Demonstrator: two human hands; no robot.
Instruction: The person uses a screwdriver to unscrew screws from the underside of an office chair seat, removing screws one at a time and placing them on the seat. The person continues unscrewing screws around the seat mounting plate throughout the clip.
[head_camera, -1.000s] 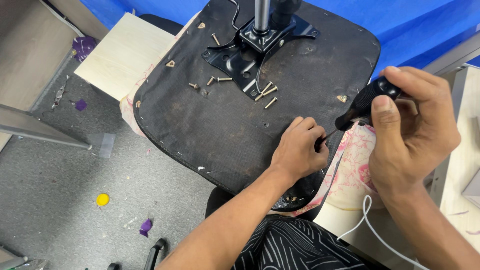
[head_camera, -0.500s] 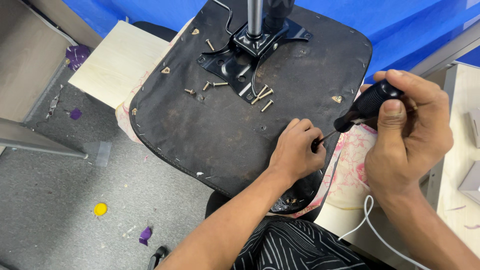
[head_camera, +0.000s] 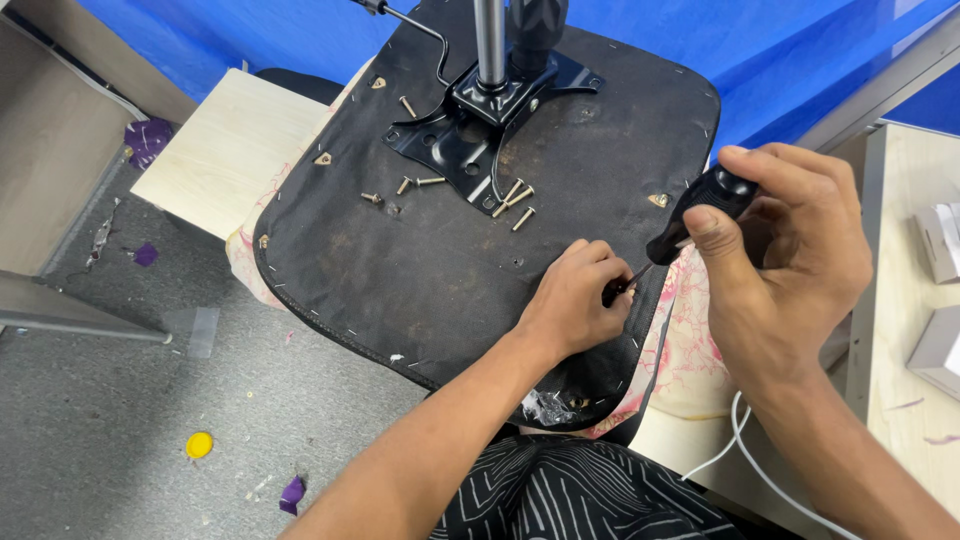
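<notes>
Screwdriver (head_camera: 690, 220) mid-right of frame: our right hand (head_camera: 790, 260) fingers wrapped on black handle, left hand (head_camera: 575, 305) fingers pinching tip against seat (head_camera: 400, 270) edge. Stiff, light tool; we judge handle best hold. Loose screws (head_camera: 510, 200) above.

Matt cloth, glossy metal, smooth plastic

My fingers (head_camera: 600, 262) press dull, rough black fabric on the seat underside (head_camera: 440, 270); the screwdriver (head_camera: 700, 205) handle feels smooth black plastic, the bracket (head_camera: 470, 140) is glossy painted metal, the loose screws (head_camera: 515, 200) shiny steel.
</notes>
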